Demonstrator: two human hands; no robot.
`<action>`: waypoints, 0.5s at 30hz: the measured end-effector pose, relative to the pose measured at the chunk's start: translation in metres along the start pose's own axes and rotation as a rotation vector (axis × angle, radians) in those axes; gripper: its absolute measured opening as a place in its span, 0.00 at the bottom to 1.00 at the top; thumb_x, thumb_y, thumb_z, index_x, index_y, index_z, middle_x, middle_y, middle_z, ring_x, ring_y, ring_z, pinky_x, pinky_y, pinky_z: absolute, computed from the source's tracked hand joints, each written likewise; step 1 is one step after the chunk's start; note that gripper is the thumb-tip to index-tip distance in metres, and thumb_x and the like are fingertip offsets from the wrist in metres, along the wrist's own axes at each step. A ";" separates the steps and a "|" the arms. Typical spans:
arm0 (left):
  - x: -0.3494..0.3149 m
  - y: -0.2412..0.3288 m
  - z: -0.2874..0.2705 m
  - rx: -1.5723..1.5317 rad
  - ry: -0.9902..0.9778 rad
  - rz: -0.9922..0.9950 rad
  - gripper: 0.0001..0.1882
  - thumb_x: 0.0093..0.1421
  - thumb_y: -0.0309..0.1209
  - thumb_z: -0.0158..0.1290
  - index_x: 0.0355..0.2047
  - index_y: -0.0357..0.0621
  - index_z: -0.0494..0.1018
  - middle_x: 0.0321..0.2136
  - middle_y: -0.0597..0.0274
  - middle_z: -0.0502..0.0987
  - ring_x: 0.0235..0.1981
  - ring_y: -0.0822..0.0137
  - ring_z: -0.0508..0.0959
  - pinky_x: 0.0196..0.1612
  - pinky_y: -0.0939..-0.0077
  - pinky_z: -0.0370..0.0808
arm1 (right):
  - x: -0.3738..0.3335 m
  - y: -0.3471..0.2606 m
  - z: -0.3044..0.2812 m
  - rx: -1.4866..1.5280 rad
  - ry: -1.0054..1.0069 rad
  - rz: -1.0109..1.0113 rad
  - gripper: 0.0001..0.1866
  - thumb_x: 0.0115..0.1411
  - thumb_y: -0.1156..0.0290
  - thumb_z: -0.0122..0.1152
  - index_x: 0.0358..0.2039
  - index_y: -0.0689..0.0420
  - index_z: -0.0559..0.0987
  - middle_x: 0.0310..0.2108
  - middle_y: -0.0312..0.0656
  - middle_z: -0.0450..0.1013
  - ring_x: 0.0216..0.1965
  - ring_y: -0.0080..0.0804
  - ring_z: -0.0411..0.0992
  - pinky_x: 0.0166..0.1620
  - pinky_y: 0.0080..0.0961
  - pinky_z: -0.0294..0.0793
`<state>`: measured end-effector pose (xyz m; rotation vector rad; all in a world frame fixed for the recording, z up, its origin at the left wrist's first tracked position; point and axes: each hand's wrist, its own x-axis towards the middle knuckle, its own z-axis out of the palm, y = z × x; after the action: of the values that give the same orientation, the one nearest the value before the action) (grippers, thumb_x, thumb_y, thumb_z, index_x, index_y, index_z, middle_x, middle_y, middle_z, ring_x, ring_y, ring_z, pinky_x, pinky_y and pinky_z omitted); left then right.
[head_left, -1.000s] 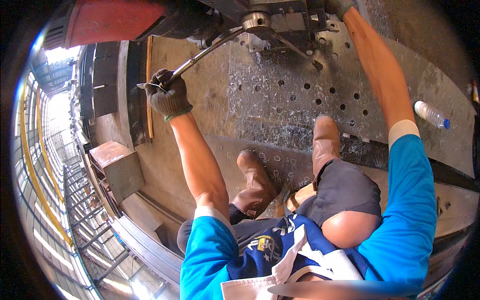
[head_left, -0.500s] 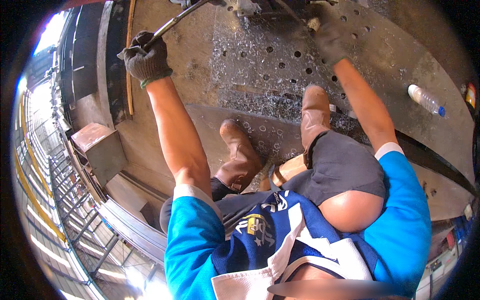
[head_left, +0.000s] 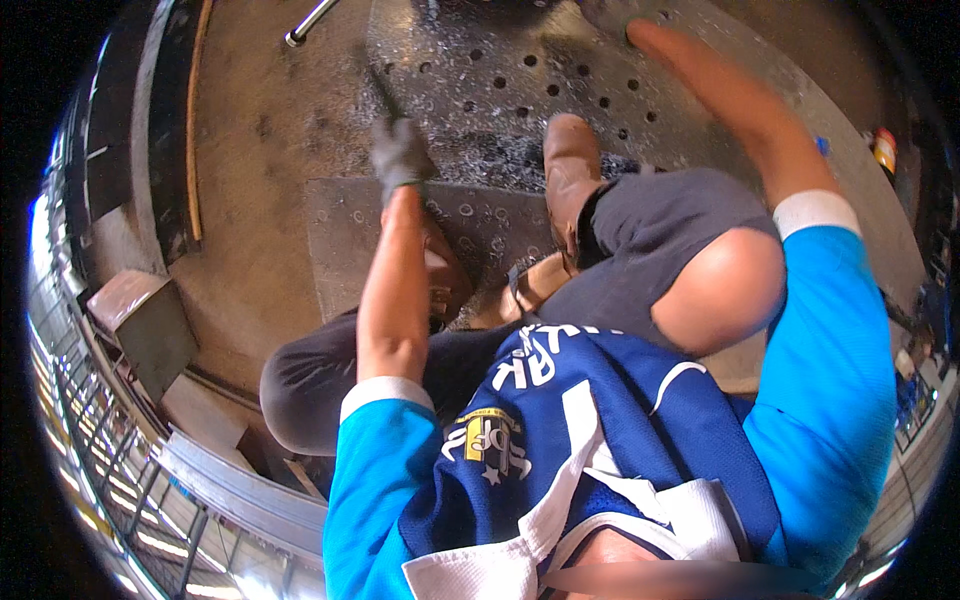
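My left hand (head_left: 402, 157), in a dark knit glove, is closed round a dark, narrow, stick-like tool (head_left: 384, 90). The tool points away from me and is smeared by motion, so its kind is unclear. To the left of its far end, a metal bar handle (head_left: 312, 22) juts in from the top edge, with no hand on it. My right hand (head_left: 608, 14), also gloved, reaches the top edge, over the far part of a steel plate (head_left: 690, 110) with round holes. Its fingers are blurred and partly out of view. Metal shavings (head_left: 480, 140) lie scattered over the plate.
My brown boots (head_left: 573, 160) rest by the plate. A box-shaped metal block (head_left: 145, 325) stands at the left. The blue cap (head_left: 822, 146) of a bottle shows beside my right forearm, and an orange container (head_left: 885, 150) is at the far right.
My left hand has let go of the bar handle, moved right and nearer, and now holds the dark tool. My right hand has moved farther away, up to the top edge.
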<state>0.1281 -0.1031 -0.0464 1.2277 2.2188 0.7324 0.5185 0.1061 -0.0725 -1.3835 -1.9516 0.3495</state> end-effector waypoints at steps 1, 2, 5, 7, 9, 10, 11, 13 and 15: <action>-0.027 0.002 0.024 -0.023 -0.164 0.014 0.21 0.62 0.44 0.52 0.49 0.43 0.77 0.42 0.39 0.81 0.46 0.39 0.81 0.51 0.51 0.75 | 0.006 -0.019 -0.020 -0.218 0.015 -0.092 0.15 0.68 0.64 0.51 0.41 0.61 0.82 0.32 0.46 0.79 0.30 0.40 0.77 0.32 0.36 0.76; -0.050 0.005 0.040 0.018 -0.321 0.143 0.19 0.62 0.44 0.52 0.47 0.48 0.77 0.42 0.43 0.81 0.47 0.40 0.80 0.50 0.51 0.75 | 0.012 -0.037 -0.043 -0.131 -0.139 0.086 0.15 0.67 0.64 0.52 0.41 0.61 0.82 0.33 0.48 0.79 0.30 0.41 0.77 0.32 0.38 0.76; -0.108 0.038 0.086 0.079 -0.580 0.293 0.13 0.62 0.43 0.53 0.40 0.52 0.79 0.39 0.46 0.82 0.42 0.39 0.81 0.45 0.49 0.77 | 0.024 -0.082 -0.099 -0.226 -0.583 0.363 0.13 0.63 0.65 0.56 0.39 0.61 0.83 0.36 0.55 0.80 0.32 0.50 0.78 0.38 0.45 0.78; -0.139 0.067 0.111 0.079 -0.626 0.418 0.12 0.62 0.41 0.53 0.40 0.52 0.80 0.38 0.46 0.82 0.43 0.40 0.81 0.45 0.48 0.78 | 0.024 -0.107 -0.105 -0.494 -0.540 0.169 0.14 0.63 0.64 0.57 0.40 0.60 0.83 0.38 0.57 0.79 0.35 0.52 0.78 0.39 0.46 0.77; -0.166 0.091 0.136 0.154 -0.709 0.506 0.10 0.63 0.39 0.52 0.40 0.52 0.80 0.38 0.48 0.82 0.43 0.43 0.82 0.45 0.50 0.79 | 0.020 -0.120 -0.109 -0.490 -0.510 0.255 0.15 0.63 0.64 0.57 0.42 0.61 0.82 0.40 0.58 0.79 0.40 0.56 0.78 0.42 0.48 0.77; -0.173 0.102 0.152 0.170 -0.754 0.537 0.11 0.64 0.37 0.51 0.40 0.51 0.80 0.38 0.47 0.82 0.43 0.44 0.83 0.44 0.51 0.80 | 0.018 -0.123 -0.107 -0.468 -0.439 0.236 0.15 0.63 0.63 0.57 0.42 0.61 0.82 0.40 0.58 0.79 0.41 0.57 0.78 0.42 0.48 0.77; -0.180 0.111 0.168 0.192 -0.731 0.539 0.11 0.64 0.37 0.50 0.39 0.50 0.80 0.37 0.47 0.83 0.42 0.43 0.83 0.43 0.50 0.80 | 0.014 -0.125 -0.105 -0.440 -0.364 0.217 0.16 0.63 0.63 0.57 0.43 0.61 0.81 0.40 0.59 0.79 0.41 0.57 0.78 0.43 0.48 0.76; -0.181 0.112 0.193 0.255 -0.672 0.532 0.11 0.65 0.36 0.49 0.39 0.50 0.80 0.37 0.46 0.83 0.41 0.43 0.84 0.42 0.49 0.81 | 0.008 -0.123 -0.102 -0.363 -0.261 0.217 0.16 0.64 0.63 0.56 0.44 0.61 0.81 0.41 0.60 0.79 0.42 0.59 0.78 0.43 0.49 0.76; -0.173 0.098 0.207 0.356 -0.654 0.502 0.12 0.66 0.37 0.49 0.41 0.51 0.80 0.38 0.45 0.83 0.41 0.43 0.84 0.42 0.48 0.81 | 0.000 -0.117 -0.097 -0.260 -0.212 0.269 0.16 0.64 0.64 0.55 0.46 0.61 0.80 0.43 0.61 0.78 0.42 0.60 0.77 0.43 0.51 0.76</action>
<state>0.4018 -0.1648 -0.1048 1.9049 1.5417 0.0519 0.5013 0.0434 0.0653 -1.8514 -2.0378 0.3907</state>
